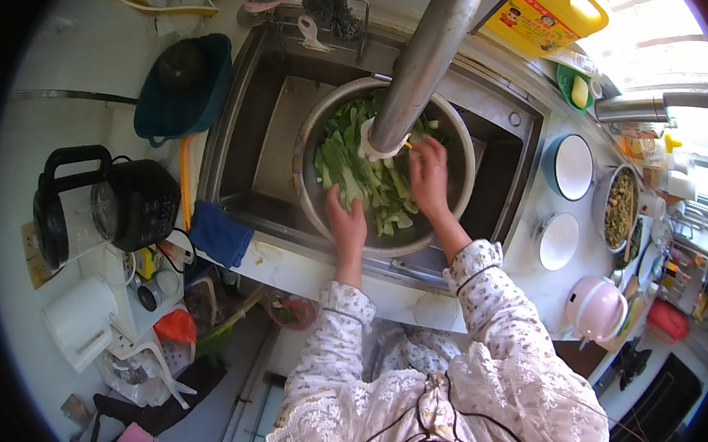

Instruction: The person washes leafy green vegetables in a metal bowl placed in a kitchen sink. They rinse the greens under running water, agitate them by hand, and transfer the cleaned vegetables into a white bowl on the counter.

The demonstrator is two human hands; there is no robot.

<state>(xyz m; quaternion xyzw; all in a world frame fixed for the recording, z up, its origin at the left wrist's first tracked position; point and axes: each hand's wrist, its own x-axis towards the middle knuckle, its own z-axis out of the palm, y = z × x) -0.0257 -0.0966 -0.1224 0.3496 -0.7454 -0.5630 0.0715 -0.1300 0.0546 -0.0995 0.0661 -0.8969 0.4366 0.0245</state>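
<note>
A large round metal basin [470, 171] sits across the divider of a double sink. Leafy greens [356, 154] with pale stems lie inside it. My left hand [347, 215] is at the basin's near left side, thumb and fingers apart, touching the stems. At the right part of the greens is my right hand [430, 174], its fingers bent near the tap's mouth; whether they hold a leaf cannot be told. The thick metal faucet [423, 59] reaches over the basin and hides part of the greens.
A teal plastic basket [212, 84] and a blue cloth [220, 234] lie left of the metal sink [263, 135]. To the right stand a white-lined bowl [573, 167], another bowl [558, 242] and a pink cooker [593, 308]. A yellow jug [542, 15] stands behind.
</note>
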